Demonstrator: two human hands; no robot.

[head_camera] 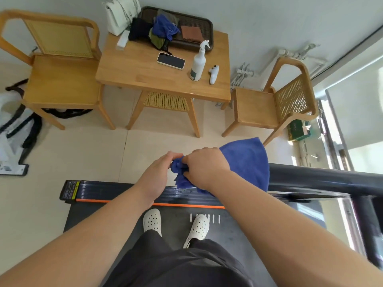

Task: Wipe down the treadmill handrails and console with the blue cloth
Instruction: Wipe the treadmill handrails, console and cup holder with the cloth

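Observation:
A blue cloth [247, 162] hangs in the air above the treadmill's front end, bunched at its left edge and spread out to the right. My right hand [205, 166] grips the bunched part from above. My left hand [160, 172] pinches the same bunched edge from the left. The black handrail [323, 179] runs across the right side, just right of the cloth; whether the cloth touches it is unclear. The treadmill deck [116, 216] with its orange stripe lies below, and I stand on it in white clogs. No console is in view.
A wooden table [145, 75] ahead holds a white spray bottle [198, 65], a phone [171, 61], a white handheld device [213, 74] and a dark tray [208, 27] of cloths. Wooden chairs [60, 79] stand on both sides. Bags lie on the floor at left.

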